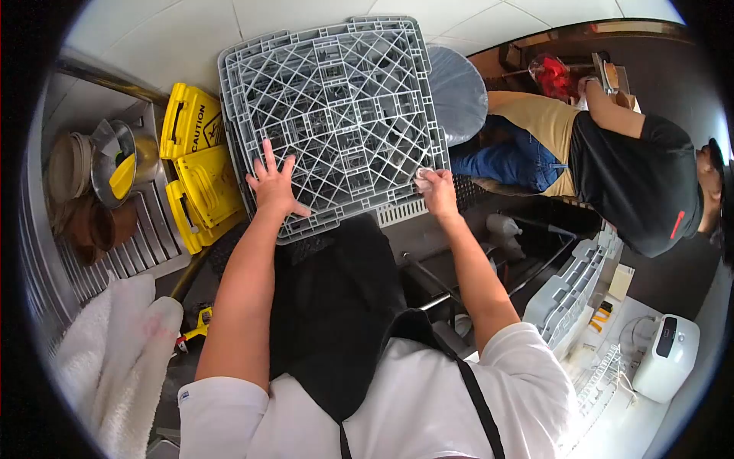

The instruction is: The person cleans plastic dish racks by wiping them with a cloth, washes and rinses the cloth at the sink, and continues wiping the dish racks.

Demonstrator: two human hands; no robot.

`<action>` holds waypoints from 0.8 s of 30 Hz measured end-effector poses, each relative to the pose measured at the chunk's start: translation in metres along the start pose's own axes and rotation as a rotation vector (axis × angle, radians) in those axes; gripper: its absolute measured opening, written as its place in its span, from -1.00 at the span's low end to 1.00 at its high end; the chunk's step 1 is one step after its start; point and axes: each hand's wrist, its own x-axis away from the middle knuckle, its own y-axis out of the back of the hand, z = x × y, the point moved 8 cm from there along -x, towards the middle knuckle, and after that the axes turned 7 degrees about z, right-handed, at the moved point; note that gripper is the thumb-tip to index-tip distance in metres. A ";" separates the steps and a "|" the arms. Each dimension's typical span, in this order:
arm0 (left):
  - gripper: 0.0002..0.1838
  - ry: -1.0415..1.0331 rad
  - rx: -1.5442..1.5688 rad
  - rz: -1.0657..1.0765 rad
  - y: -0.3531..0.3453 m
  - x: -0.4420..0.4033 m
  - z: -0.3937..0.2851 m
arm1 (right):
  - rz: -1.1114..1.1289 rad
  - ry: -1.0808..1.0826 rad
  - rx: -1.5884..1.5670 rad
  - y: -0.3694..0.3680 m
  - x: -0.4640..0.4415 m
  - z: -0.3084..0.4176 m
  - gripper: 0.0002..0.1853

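In front of the torso, gray lattice rack (354, 161). Left hand (274, 190) splayed wide on near-left part, likely steadying; right hand (441, 195) pinches 1 white cloth (423, 180) at near-right edge, likely for edge contact. Far side faces tiled wall (298, 17); near-square, long axis unclear.

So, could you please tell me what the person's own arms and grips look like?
The left grip and right grip are bare human hands with five fingers each, with no gloves. No watch or bracelet shows on either wrist. The forearms are bare too, up to a short white left sleeve and right sleeve; a small dark blue mark sits near the left cuff.
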 end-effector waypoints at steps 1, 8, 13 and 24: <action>0.49 0.000 0.003 -0.007 -0.001 -0.001 0.000 | 0.088 0.172 0.439 0.000 -0.005 0.019 -0.63; 0.49 0.014 -0.016 -0.042 0.000 -0.002 -0.001 | -0.263 0.335 0.281 0.035 -0.122 0.109 -0.68; 0.47 0.041 -0.090 -0.017 -0.001 -0.004 -0.006 | -0.186 0.372 0.314 0.015 -0.154 0.095 -0.75; 0.45 -0.013 -0.046 -0.123 -0.003 -0.006 -0.002 | -0.219 0.407 0.373 0.022 -0.306 0.153 -0.73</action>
